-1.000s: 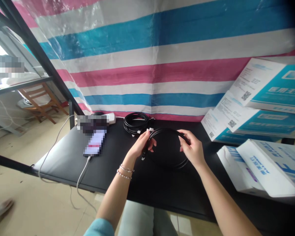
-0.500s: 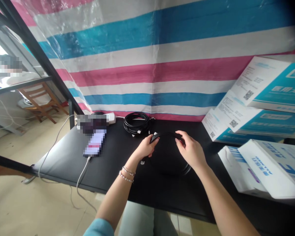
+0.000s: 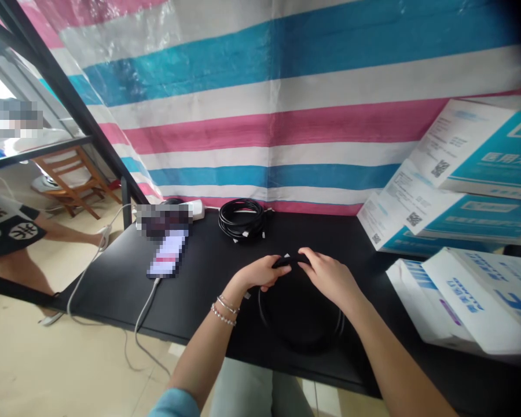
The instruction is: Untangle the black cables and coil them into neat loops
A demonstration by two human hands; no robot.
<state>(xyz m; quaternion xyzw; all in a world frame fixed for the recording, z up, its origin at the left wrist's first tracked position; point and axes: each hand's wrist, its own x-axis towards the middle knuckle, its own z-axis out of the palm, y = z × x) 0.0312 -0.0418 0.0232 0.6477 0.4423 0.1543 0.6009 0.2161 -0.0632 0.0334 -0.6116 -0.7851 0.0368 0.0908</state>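
A coiled black cable (image 3: 301, 313) lies as a loop on the black table (image 3: 121, 278). My left hand (image 3: 258, 273) is closed around the loop's far edge on the left. My right hand (image 3: 327, 278) grips the same far edge just to the right, fingers curled over it. The two hands almost touch at the top of the coil, where a small white connector tip shows. Beaded bracelets sit on my left wrist.
A second coiled black cable (image 3: 242, 217) lies near the striped tarp. A phone (image 3: 168, 259) with a white charging lead lies at the left, by a white power strip (image 3: 195, 207). Blue-and-white boxes (image 3: 451, 179) are stacked at the right. Another person (image 3: 13, 231) stands at the far left.
Both hands have come down toward me and closer together, lowering the coil onto the table. A person has come into view at the far left.
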